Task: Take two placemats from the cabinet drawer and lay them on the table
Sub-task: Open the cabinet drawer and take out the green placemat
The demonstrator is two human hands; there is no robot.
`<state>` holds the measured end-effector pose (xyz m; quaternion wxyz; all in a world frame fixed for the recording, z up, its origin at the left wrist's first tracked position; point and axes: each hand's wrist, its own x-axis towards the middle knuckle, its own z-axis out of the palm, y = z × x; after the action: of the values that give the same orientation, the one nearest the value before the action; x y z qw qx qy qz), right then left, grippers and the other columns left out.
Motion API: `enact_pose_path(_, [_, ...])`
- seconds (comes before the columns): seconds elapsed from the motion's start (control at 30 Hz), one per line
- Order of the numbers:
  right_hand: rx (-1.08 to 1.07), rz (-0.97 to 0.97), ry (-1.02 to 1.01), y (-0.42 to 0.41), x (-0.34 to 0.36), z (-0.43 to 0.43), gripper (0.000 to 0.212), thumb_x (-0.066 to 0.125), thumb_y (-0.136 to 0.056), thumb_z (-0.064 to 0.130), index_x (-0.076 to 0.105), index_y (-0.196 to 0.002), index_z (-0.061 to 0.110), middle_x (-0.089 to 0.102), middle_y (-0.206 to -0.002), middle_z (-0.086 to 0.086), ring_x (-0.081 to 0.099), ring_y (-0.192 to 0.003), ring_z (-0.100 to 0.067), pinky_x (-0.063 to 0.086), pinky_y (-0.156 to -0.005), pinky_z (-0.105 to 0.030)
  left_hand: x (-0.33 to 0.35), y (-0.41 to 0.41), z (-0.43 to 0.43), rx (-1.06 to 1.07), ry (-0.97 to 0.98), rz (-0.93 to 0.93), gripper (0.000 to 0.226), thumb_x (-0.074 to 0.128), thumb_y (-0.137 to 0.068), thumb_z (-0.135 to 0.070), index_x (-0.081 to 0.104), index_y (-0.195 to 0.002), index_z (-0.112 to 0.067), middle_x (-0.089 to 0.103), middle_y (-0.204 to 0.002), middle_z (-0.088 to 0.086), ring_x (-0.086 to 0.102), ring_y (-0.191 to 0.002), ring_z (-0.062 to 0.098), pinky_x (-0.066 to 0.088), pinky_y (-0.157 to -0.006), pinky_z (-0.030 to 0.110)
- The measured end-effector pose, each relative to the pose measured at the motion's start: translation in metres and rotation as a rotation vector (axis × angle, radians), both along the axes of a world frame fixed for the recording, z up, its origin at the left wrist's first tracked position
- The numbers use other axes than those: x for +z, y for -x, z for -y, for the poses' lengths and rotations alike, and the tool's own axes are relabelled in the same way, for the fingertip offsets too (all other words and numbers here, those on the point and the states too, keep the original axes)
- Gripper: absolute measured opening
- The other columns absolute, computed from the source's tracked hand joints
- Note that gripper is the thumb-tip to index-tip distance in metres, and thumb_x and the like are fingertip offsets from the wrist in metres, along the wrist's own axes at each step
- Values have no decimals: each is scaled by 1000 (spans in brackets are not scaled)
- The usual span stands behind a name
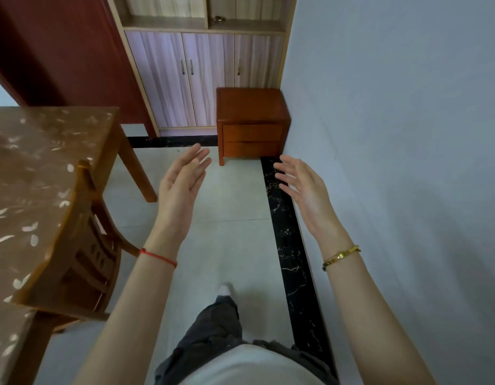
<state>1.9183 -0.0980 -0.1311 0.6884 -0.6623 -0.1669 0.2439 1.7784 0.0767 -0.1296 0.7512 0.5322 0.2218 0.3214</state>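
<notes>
A small reddish-brown cabinet with two shut drawers stands on the floor against the right wall, ahead of me. My left hand and my right hand are raised in front of me, palms facing each other, fingers straight, holding nothing. Both hands are short of the cabinet and apart from it. The brown patterned table fills the left side. No placemat is in sight.
A wooden chair is tucked against the table's near corner. A tall light wood cupboard with closed doors stands behind the small cabinet. A dark red door is at the back left. Pale floor tiles run between table and wall.
</notes>
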Motion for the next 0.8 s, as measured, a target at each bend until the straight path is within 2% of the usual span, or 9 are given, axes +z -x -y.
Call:
enact_pose_path(0.5, [-25,-5,11,-213,-6,-187,44,35,-102,40,55,-132,16,64,-126,-1,60,-117,-16,43,-108,-42,2,-213,-191,-39,1,30,38,42,-103,-13,51,-140,-10,62,-136,5,58,-127,17,38,-114,37])
enact_pose_path(0.8, [-84,-63,29,-320,-22,-255,43,35,-102,40,57,-131,17,64,-125,0,60,-117,-16,43,-108,-41,-14,-331,-264,-84,46,-16,38,43,-102,-13,50,-139,-9,63,-134,5,60,-124,15,41,-111,34])
